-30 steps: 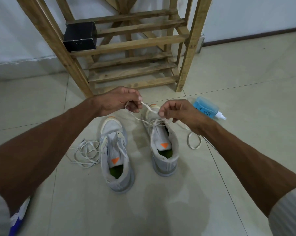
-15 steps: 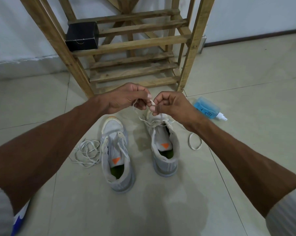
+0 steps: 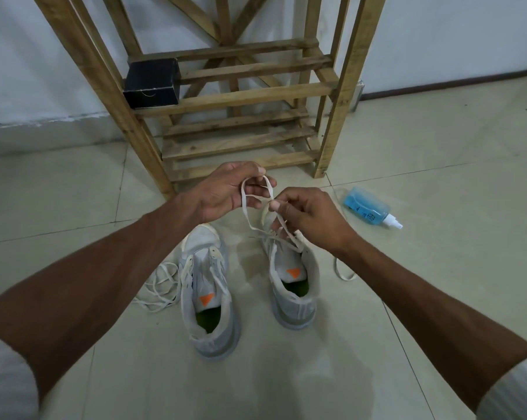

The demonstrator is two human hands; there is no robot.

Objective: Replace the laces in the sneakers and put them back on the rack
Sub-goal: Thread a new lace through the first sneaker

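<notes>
Two grey sneakers with orange tongue marks stand on the tiled floor, toes toward the wooden rack (image 3: 244, 95). The left sneaker (image 3: 207, 295) has no lace threaded. Above the right sneaker (image 3: 295, 286) both hands work a white lace (image 3: 257, 197) that runs down into its eyelets. My left hand (image 3: 226, 192) holds a loop of that lace with curled fingers. My right hand (image 3: 304, 213) pinches the lace where the loop crosses. A loose pile of white laces (image 3: 159, 286) lies on the floor left of the left sneaker.
A black box (image 3: 151, 83) sits on the rack's middle shelf at the left. A blue spray bottle (image 3: 370, 207) lies on the floor to the right of the hands. One end of the lace (image 3: 344, 272) trails on the tiles right of the right sneaker.
The hands came together above the right sneaker, and the lace now forms an open loop held by my left hand while my right hand pinches its crossing.
</notes>
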